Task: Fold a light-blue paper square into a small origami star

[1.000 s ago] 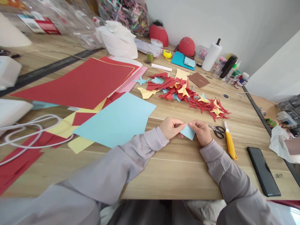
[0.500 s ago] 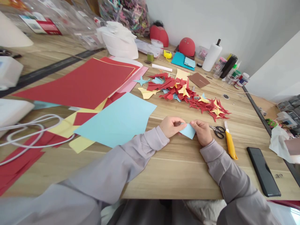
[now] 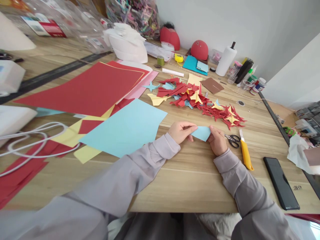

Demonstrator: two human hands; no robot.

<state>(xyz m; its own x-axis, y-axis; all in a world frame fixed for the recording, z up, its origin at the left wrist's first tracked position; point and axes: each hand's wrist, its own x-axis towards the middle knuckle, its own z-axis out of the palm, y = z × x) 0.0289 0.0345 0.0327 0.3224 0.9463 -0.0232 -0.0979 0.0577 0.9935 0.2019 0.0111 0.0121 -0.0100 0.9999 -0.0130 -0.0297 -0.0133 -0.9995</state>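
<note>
Between my hands is a small piece of light blue paper (image 3: 202, 133), held just above the wooden table (image 3: 185, 180). My left hand (image 3: 182, 131) pinches its left end between thumb and fingers. At the other end, my right hand (image 3: 217, 140) grips the right edge the same way. A large light blue sheet (image 3: 127, 128) lies to the left of my left hand. Beyond my hands spreads a pile of red, yellow and blue folded paper stars (image 3: 192, 95). Black-handled scissors (image 3: 234, 140) lie just right of my right hand, beside a yellow utility knife (image 3: 245, 153).
A black phone (image 3: 281, 182) rests at the right front. Large red sheets (image 3: 92, 88) lie at the left, near a white cable (image 3: 42, 135). Along the back stand a tissue pack (image 3: 128, 43), a red pincushion (image 3: 199, 49), a white roll (image 3: 226, 60) and several small bottles.
Both hands have moved slightly apart, with the right one shifting a little right. The small blue paper now lies more level, stretched between them, and shows more of its width.
</note>
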